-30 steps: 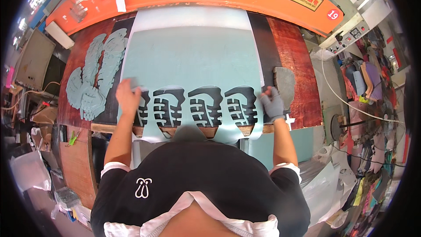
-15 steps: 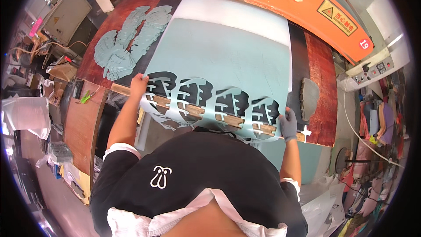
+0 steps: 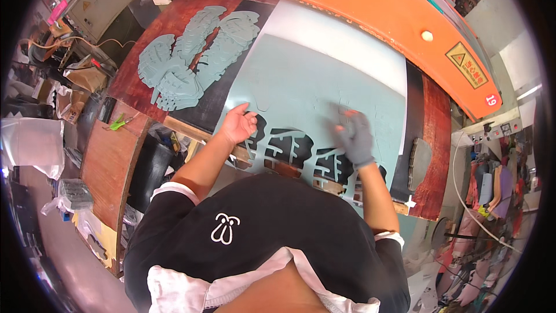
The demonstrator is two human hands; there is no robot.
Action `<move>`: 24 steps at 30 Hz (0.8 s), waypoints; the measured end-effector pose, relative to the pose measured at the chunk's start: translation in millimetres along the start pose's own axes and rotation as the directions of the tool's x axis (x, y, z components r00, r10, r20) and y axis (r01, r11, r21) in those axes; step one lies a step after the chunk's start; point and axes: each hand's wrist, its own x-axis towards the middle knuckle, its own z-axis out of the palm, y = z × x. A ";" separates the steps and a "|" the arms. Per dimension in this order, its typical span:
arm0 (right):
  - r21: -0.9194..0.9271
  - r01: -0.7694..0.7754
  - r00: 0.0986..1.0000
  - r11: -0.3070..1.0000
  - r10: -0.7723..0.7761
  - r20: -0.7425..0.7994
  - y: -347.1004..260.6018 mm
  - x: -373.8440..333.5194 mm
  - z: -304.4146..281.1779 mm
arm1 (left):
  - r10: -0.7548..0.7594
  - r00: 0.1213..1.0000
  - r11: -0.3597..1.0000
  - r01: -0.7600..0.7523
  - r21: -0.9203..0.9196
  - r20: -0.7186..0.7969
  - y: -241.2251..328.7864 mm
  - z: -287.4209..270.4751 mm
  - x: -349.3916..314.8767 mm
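A pale grey-green sheet (image 3: 301,75) lies across the cutting table, with a row of cut-out holes along its near edge. Dark surface shows through these holes. My bare left hand (image 3: 238,124) is over the sheet's near left part, palm partly turned up and fingers loosely bent, holding nothing. Over the right half of the sheet is my right hand (image 3: 355,139) in a grey glove with bare fingertips. It is blurred, its fingers apart and nothing visible in them; whether it touches the sheet I cannot tell. A pile of cut grey-green pieces (image 3: 176,78) lies at the far left.
An orange machine beam (image 3: 370,8) spans the far side of the table. A thick grey block (image 3: 419,163) lies at the table's right. To the left stands a brown board (image 3: 110,162) with a green clip-like tool (image 3: 119,122). Coloured scraps (image 3: 486,185) hang at the right.
Both hands have let go of the sheet's near corners and moved inward over it. The sheet's near edge now lies farther back under my body, and the view has shifted.
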 end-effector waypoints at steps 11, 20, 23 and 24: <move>0.535 -0.185 0.864 0.824 -0.123 0.488 -57.8 121.6 142.6 | 0.021 0.994 0.986 -0.037 0.162 0.103 -3.6 21.7 4.7; 0.697 -0.594 0.676 0.401 0.719 0.162 71.9 286.2 108.8 | 0.045 0.987 0.994 -0.061 0.095 0.157 -9.2 16.2 3.1; 0.708 -0.490 0.686 0.508 0.726 -0.046 97.5 344.4 58.2 | 0.049 0.993 0.997 -0.055 0.061 0.103 -7.9 20.5 -0.1; 0.725 -0.401 0.773 0.560 0.631 -0.059 98.1 351.3 40.3 | 0.052 0.993 0.995 -0.060 0.074 0.103 -7.4 22.0 -1.4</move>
